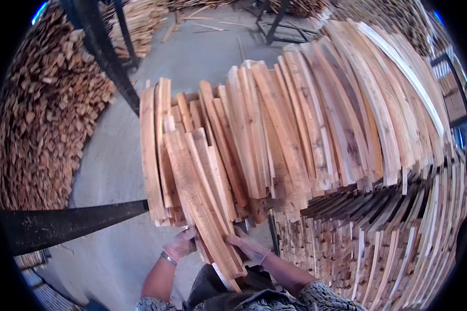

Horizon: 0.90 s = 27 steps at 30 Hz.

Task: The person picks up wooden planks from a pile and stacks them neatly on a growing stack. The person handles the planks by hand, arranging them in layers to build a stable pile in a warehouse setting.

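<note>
Clamping a bundle of wooden slats [199, 202] between left hand [180, 244] and right hand [249, 248], closed on opposite long sides, apparently to stop loose lengths from fanning apart, held its near end over a dark apron [205, 284]. Rested its far part, seemingly, on a long row of boards [288, 129], presumably to share the weight. Saw that row stretching right, packed side by side, likely for mutual support. Noticed a black metal bar [80, 227] at left, perhaps rack framing, a lower stack [389, 254] near right, and a heap of wood pieces [46, 124] far left.

Grey speckled sleeves [324, 298], dark apron-like garment [205, 287], thin whitish gloves [253, 249], silvery left wristband [168, 258].
</note>
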Available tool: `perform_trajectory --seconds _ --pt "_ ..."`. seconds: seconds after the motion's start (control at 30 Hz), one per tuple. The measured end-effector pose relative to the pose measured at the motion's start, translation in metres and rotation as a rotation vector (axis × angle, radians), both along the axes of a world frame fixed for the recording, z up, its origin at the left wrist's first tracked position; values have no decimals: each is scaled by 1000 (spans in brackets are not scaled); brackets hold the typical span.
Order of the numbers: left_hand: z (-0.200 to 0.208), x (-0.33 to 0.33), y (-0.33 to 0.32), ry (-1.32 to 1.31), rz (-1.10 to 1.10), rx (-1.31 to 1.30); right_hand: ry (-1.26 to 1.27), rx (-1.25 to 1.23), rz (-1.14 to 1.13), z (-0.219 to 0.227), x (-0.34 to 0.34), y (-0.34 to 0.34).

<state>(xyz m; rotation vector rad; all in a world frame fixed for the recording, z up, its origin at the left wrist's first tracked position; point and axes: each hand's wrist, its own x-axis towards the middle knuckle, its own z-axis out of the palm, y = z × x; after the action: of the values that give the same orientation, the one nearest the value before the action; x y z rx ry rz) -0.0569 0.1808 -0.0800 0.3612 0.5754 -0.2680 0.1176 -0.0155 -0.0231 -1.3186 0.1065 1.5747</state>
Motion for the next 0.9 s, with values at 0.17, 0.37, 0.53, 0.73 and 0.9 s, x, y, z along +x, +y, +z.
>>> perform_trajectory --seconds 0.17,0.37,0.53,0.73,0.9 --pt "64 56 -67 119 368 198 -65 133 32 9 25 -3" --pt "139 97 -92 174 271 316 216 174 -27 119 85 -30" --pt "188 128 -96 178 483 332 -423 170 4 127 63 -46" --pt "288 127 -155 281 453 550 -448 251 138 219 67 -104" --pt "424 132 -198 48 312 688 -611 525 -33 324 65 -160"
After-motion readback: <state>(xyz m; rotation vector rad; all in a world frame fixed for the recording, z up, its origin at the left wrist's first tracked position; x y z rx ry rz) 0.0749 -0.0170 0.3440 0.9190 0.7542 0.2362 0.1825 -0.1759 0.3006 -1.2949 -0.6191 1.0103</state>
